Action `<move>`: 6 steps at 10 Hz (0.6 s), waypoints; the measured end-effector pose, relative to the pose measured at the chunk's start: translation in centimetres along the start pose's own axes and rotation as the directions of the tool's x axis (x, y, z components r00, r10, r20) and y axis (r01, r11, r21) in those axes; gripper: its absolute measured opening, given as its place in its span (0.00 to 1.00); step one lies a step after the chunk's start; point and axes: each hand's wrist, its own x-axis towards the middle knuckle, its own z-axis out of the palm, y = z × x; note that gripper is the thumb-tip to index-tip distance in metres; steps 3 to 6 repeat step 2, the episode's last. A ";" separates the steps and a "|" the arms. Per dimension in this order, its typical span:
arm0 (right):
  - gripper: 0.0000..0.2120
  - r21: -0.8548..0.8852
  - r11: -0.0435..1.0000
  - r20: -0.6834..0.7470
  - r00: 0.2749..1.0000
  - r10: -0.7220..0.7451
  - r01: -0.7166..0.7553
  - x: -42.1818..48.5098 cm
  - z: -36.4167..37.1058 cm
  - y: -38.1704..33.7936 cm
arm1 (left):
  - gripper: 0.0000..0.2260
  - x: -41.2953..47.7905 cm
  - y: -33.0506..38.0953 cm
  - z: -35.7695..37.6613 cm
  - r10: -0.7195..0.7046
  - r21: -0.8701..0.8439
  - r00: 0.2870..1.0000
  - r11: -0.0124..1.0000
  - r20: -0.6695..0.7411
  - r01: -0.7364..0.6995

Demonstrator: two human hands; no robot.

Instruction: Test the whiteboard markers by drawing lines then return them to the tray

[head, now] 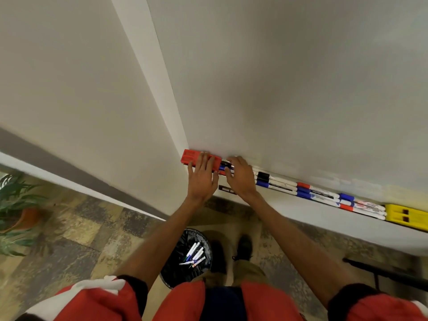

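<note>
White-barrelled markers [308,190] with black, blue and red caps lie flat, end to end in parallel rows along the tray [324,213]. The tray is a white ledge under the bottom edge of the whiteboard [301,89].

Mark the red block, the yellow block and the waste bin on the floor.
red block [188,156], head view, on its uncovered left end.
yellow block [407,215], head view, on its top face.
waste bin [176,276], head view, on the black liner inside.
</note>
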 end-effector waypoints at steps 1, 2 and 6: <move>0.16 -0.017 1.000 -0.058 0.998 0.016 -0.017 -1.2 -1.0 0.8 | 0.21 0.0 2.0 0.1 0.044 -0.024 0.999 0.999 -0.011 -0.044; 0.19 -0.028 0.999 -0.121 0.992 0.041 -0.045 -2.3 -2.7 1.2 | 0.24 -0.2 4.0 0.1 0.081 -0.043 0.996 0.996 -0.039 -0.083; 0.19 -0.028 0.999 -0.121 0.992 0.041 -0.045 -2.3 -2.7 1.2 | 0.24 -0.2 4.0 0.1 0.081 -0.043 0.996 0.996 -0.039 -0.083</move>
